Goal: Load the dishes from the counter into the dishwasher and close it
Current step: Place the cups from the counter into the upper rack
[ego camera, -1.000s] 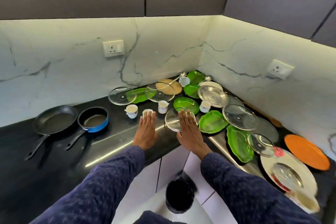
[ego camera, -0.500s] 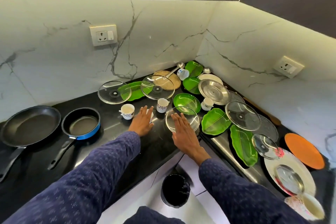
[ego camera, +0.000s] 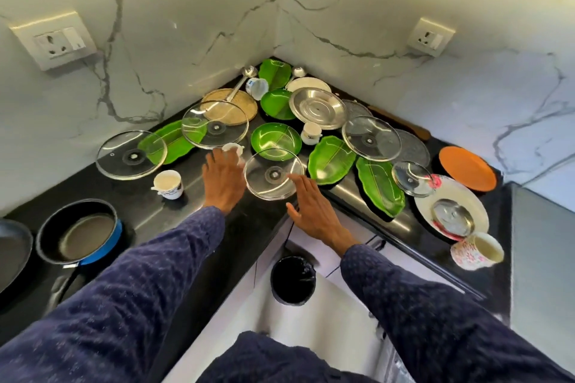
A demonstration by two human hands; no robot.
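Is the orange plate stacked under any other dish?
No. The orange plate lies bare on the counter near the right wall, with nothing on top of it.

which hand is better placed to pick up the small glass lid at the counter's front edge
Probably the right hand: its straight fingers already reach the near rim of the small glass lid. The left hand lies beside the lid, fingertips toward a small white cup.

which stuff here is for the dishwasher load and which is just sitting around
For the load: glass lids, green plates, steel plate, small cups, orange plate, blue pan, floral mug.

Just there: wall sockets, black bin.
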